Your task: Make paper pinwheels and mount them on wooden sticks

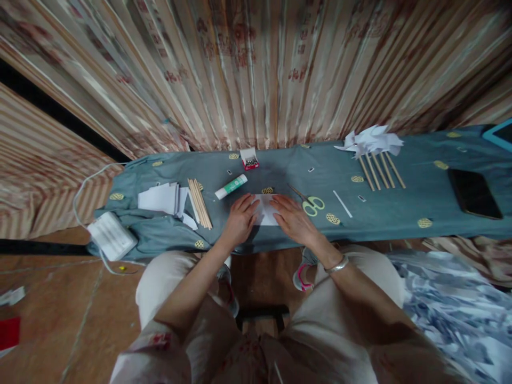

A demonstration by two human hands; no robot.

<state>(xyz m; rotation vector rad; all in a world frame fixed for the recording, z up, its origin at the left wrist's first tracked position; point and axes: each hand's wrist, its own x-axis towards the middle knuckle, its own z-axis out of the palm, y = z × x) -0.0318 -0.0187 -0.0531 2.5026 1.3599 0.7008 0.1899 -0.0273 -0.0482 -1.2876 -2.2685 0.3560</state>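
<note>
A small white sheet of paper point(265, 211) lies on the cloth-covered table in front of me. My left hand point(241, 217) rests on its left edge, fingers stretched out. On the right edge lies my right hand point(293, 217), likewise flat with extended fingers; a silver bangle circles that wrist. Scissors with yellow-green handles point(313, 206) are just beyond my right hand. Past my left hand is a green and white glue stick point(231, 186). A small open red and white box point(249, 159) of tiny metal pieces sits farther back.
Wooden sticks point(199, 204) lie left, beside cut white papers point(159, 199) and a white power strip point(112, 236). To the right are a paper strip point(342, 204), paper pinwheels point(370, 142) on sticks and a black phone point(474, 193). A striped curtain point(256, 74) hangs behind.
</note>
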